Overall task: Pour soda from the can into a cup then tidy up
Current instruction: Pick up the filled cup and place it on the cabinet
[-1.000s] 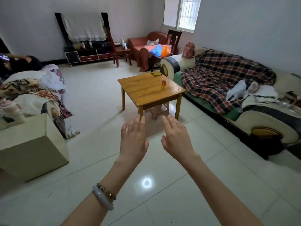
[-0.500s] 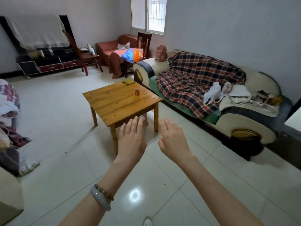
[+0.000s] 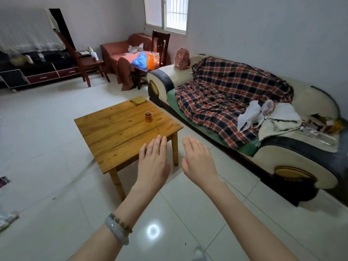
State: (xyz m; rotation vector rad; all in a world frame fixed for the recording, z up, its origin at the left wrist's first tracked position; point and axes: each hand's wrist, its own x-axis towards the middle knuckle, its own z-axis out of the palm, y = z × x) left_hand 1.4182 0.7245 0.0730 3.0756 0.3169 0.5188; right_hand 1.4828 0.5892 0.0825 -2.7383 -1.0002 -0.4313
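Note:
A small clear cup [image 3: 148,116] holding brown liquid stands upright on the low wooden table [image 3: 116,132], toward its far right side. A folded yellow cloth [image 3: 138,100] lies at the table's far corner. No soda can shows in view. My left hand [image 3: 153,162] and my right hand [image 3: 199,161] are held out flat, palms down, fingers extended, over the floor at the table's near corner. Both hold nothing. A pale bangle and a bead bracelet sit on my left wrist.
A sofa [image 3: 282,157] with a plaid blanket [image 3: 226,102] and white bags runs along the right wall. Wooden chairs [image 3: 81,61], a draped armchair [image 3: 122,51] and a TV cabinet [image 3: 37,72] stand at the back. Glossy white tile floor [image 3: 47,147] surrounds the table.
The view has swung right and moved closer to the table, which now sits nearer and larger. Both hands stay outstretched and empty in the same pose.

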